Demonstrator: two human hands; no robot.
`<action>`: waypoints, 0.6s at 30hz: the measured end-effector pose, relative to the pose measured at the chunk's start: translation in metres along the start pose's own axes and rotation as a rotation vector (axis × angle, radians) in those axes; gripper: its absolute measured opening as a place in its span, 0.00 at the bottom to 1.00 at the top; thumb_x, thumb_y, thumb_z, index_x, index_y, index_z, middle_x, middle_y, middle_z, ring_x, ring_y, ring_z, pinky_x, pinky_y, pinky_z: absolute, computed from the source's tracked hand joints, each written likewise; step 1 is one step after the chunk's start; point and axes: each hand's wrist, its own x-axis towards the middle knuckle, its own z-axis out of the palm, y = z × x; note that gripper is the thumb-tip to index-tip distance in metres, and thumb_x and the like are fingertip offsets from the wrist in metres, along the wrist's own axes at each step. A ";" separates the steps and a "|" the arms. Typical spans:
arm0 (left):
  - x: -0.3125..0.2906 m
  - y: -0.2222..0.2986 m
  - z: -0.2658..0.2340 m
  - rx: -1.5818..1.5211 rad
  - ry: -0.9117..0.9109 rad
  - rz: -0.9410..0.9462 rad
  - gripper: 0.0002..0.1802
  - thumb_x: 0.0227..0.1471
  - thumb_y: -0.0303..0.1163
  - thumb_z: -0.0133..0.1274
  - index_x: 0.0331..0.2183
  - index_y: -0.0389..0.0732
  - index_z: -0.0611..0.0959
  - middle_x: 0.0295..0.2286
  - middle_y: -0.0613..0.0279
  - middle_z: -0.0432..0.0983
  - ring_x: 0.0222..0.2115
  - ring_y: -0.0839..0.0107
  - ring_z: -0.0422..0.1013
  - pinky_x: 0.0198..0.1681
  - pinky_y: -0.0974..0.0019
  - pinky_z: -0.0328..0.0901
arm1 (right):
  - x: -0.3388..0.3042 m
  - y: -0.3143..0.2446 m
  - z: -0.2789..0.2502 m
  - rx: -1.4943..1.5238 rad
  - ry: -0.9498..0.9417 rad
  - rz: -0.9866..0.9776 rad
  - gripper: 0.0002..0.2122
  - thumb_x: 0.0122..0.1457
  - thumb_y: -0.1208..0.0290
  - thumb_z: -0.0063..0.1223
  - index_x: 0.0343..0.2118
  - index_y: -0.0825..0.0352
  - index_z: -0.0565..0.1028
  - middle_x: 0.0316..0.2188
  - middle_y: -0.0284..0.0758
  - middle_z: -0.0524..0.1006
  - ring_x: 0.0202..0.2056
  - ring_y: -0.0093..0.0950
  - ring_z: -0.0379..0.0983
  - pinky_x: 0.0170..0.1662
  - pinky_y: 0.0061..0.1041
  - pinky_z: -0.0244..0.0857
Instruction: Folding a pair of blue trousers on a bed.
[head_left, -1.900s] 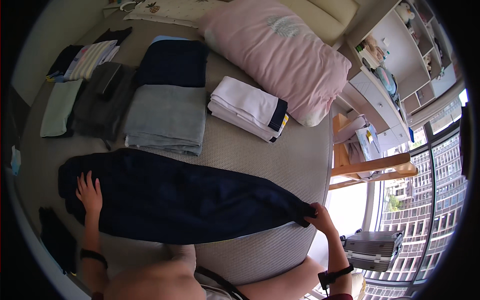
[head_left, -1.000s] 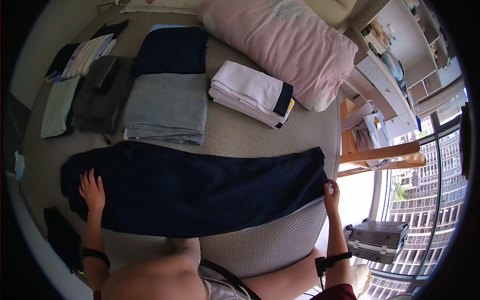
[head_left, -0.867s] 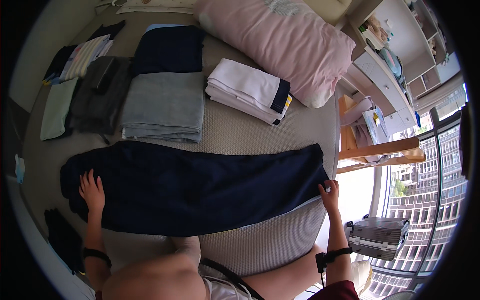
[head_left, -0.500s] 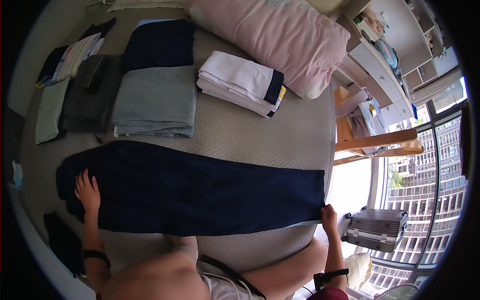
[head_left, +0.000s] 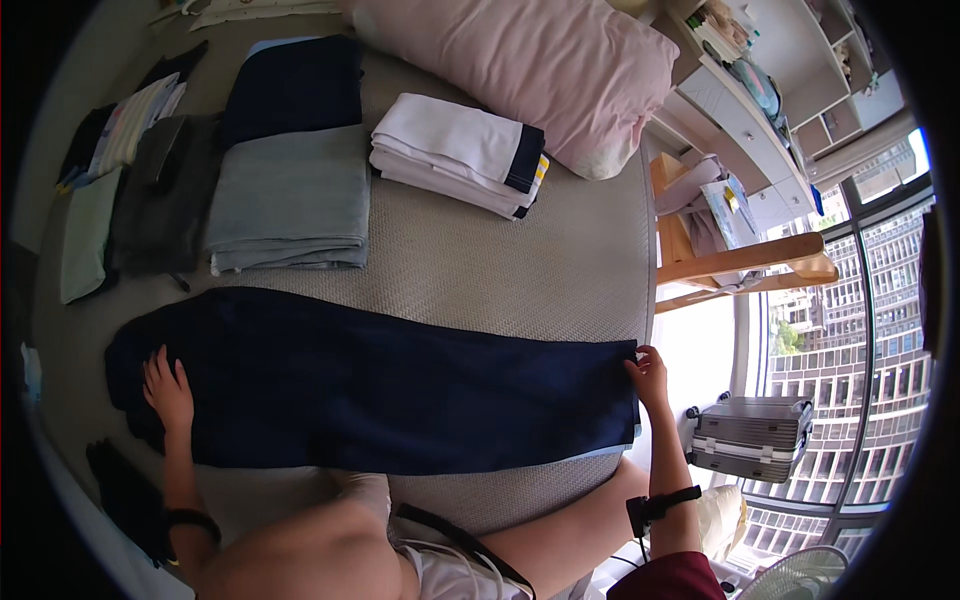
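Navy trousers (head_left: pixel 400 390) lie lengthwise across the bed in front of me, doubled over, with a pale blue strip showing along the near edge by the leg end. My left hand (head_left: pixel 170 392) rests with fingers outstretched on the wide end at the left. At the narrow right end, my right hand (head_left: pixel 648 376) pinches the far corner of the hem near the bed's edge. Beyond the trousers sit a folded grey cloth (head_left: pixel 290 200), a folded navy garment (head_left: pixel 292 90) and a folded white stack (head_left: pixel 450 150) with a dark band.
Folded dark grey clothing (head_left: pixel 165 215) and a pale green piece (head_left: pixel 90 235) lie at the left. A pink bundle of bedding (head_left: pixel 530 70) fills the far side. Off the right edge stand a wooden chair (head_left: pixel 740 262), a grey suitcase (head_left: pixel 752 437) and a fan (head_left: pixel 800 575).
My right hand has moved from the near part of the hem up to its far corner. My left hand stays on the wide end. The view has shifted slightly.
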 end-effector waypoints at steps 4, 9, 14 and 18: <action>-0.001 -0.004 0.003 -0.040 0.051 0.032 0.23 0.60 0.42 0.35 0.55 0.48 0.62 0.54 0.53 0.58 0.58 0.52 0.50 0.57 0.42 0.44 | 0.000 -0.004 0.001 -0.076 0.025 -0.135 0.12 0.44 0.75 0.60 0.33 0.68 0.72 0.27 0.37 0.70 0.29 0.31 0.68 0.34 0.28 0.64; -0.001 -0.004 0.002 -0.041 0.063 0.019 0.23 0.59 0.42 0.36 0.55 0.47 0.63 0.54 0.52 0.58 0.58 0.52 0.50 0.57 0.43 0.44 | -0.009 -0.023 -0.004 -0.054 0.103 -0.145 0.11 0.45 0.79 0.57 0.33 0.67 0.71 0.32 0.38 0.69 0.35 0.34 0.67 0.40 0.30 0.62; -0.002 -0.001 -0.002 -0.042 0.043 0.005 0.23 0.59 0.41 0.37 0.55 0.47 0.63 0.54 0.52 0.58 0.58 0.53 0.50 0.57 0.44 0.44 | -0.003 -0.018 -0.002 -0.154 0.010 -0.365 0.10 0.45 0.81 0.54 0.33 0.69 0.70 0.32 0.40 0.69 0.37 0.37 0.68 0.42 0.31 0.63; -0.001 0.001 -0.006 -0.042 0.004 -0.002 0.23 0.59 0.42 0.36 0.55 0.48 0.63 0.55 0.53 0.56 0.58 0.53 0.50 0.57 0.44 0.44 | 0.004 -0.020 -0.004 0.076 0.019 -0.363 0.09 0.49 0.84 0.48 0.34 0.70 0.68 0.36 0.42 0.71 0.39 0.38 0.69 0.42 0.29 0.64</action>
